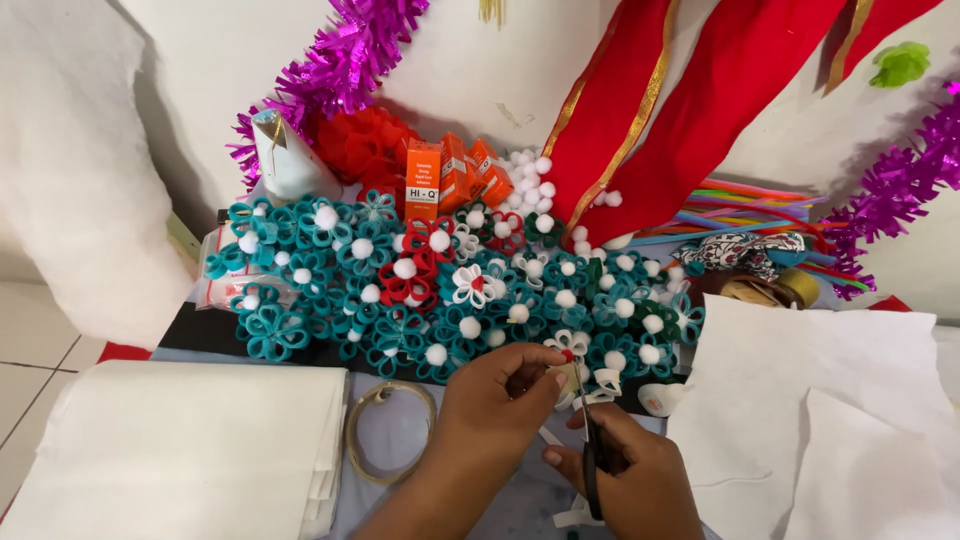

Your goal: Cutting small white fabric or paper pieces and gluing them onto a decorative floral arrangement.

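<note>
My left hand (495, 410) pinches a small white looped flower piece (578, 378) with a red centre, just in front of a big heap of teal, red and white flowers with white pom-pom centres (440, 285). My right hand (625, 475) grips black-handled scissors (590, 445) whose blades point up at the white piece. White strip offcuts (580, 512) lie under my hands.
A stack of white felt sheets (190, 445) lies at the left, more white sheets (830, 420) at the right. A coil of wire (388, 430) sits beside my left wrist. Orange glue boxes (450, 178), loose pom-poms, pipe cleaners (750, 210), pink tinsel (335, 75) and red cloth stand behind.
</note>
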